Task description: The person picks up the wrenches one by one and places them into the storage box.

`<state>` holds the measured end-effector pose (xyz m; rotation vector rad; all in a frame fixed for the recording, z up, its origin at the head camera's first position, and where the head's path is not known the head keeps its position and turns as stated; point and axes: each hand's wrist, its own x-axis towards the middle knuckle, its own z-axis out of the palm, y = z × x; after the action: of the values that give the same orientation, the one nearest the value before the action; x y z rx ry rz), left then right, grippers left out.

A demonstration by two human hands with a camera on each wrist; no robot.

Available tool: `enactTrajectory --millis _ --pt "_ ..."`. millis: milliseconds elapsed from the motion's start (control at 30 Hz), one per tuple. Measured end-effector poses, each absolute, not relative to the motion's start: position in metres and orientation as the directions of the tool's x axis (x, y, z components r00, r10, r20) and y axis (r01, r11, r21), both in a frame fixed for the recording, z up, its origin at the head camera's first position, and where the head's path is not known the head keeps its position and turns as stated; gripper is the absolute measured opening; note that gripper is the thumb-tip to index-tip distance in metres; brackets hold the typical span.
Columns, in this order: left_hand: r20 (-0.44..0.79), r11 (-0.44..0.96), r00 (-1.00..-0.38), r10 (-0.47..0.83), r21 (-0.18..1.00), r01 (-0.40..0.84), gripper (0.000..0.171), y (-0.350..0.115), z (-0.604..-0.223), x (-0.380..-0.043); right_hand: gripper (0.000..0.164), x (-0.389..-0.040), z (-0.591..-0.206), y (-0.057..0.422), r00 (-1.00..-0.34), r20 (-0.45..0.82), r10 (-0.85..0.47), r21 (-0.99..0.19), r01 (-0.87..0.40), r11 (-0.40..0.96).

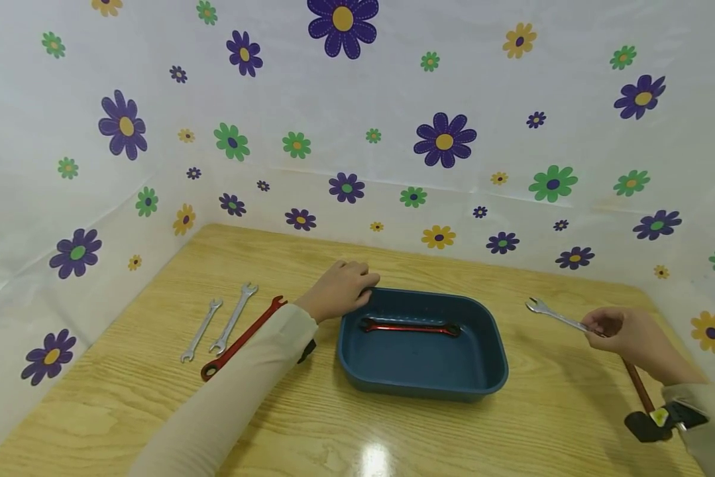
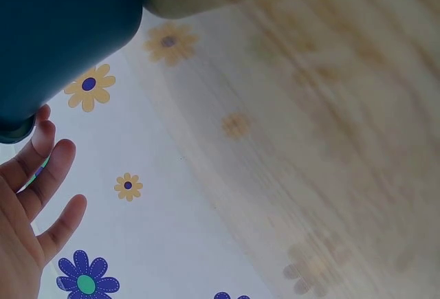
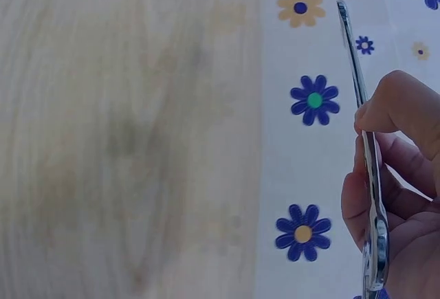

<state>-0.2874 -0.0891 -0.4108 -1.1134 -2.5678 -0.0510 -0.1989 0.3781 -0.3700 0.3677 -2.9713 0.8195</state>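
A silver wrench (image 1: pixel 560 317) is up over the table (image 1: pixel 309 430), pinched between the thumb and fingers of the right hand (image 1: pixel 628 338). Its forked end sticks out past the fingertips, toward the blue tray (image 1: pixel 417 368), but well apart from it. A long reddish thing (image 1: pixel 639 387) shows under the right arm, partly hidden. A red wrench (image 1: pixel 411 328) lies inside the tray. The left hand (image 1: pixel 340 291) rests on the tray's far left corner, its fingers loose and a bit apart. Two silver wrenches (image 1: pixel 234 318) and a long red wrench (image 1: pixel 244 340) lie left of the tray.
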Motion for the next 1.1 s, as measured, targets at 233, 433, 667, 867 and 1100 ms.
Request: enactTrajectory --millis 233,433,667,867,1100 --pt "0.33 0.695 -0.635 0.699 -0.099 0.713 0.006 -0.089 -0.412 -0.288 0.016 -0.211 -0.345 0.368 -0.968 0.097 -0.229 -0.483 -0.248 0.84" --pt "0.32 0.696 -0.639 0.7 -0.102 0.711 0.006 -0.09 -0.412 -0.288 0.014 -0.217 -0.328 0.353 -0.961 0.104 -0.257 -0.455 -0.276 0.847" --pt "0.317 0.696 -0.639 0.701 -0.109 0.71 0.005 -0.09 -0.412 -0.289 0.016 -0.224 -0.314 0.333 -0.954 0.095 -0.283 -0.438 -0.295 0.849" --pt "0.32 0.691 -0.633 0.705 -0.103 0.716 0.006 -0.09 -0.411 -0.287 0.013 -0.23 -0.306 0.315 -0.937 0.123 -0.327 -0.441 -0.347 0.828" --pt "0.304 0.696 -0.644 0.702 -0.099 0.711 0.007 -0.09 -0.409 -0.286 0.014 -0.238 -0.298 0.293 -0.932 0.105 -0.347 -0.468 -0.354 0.81"
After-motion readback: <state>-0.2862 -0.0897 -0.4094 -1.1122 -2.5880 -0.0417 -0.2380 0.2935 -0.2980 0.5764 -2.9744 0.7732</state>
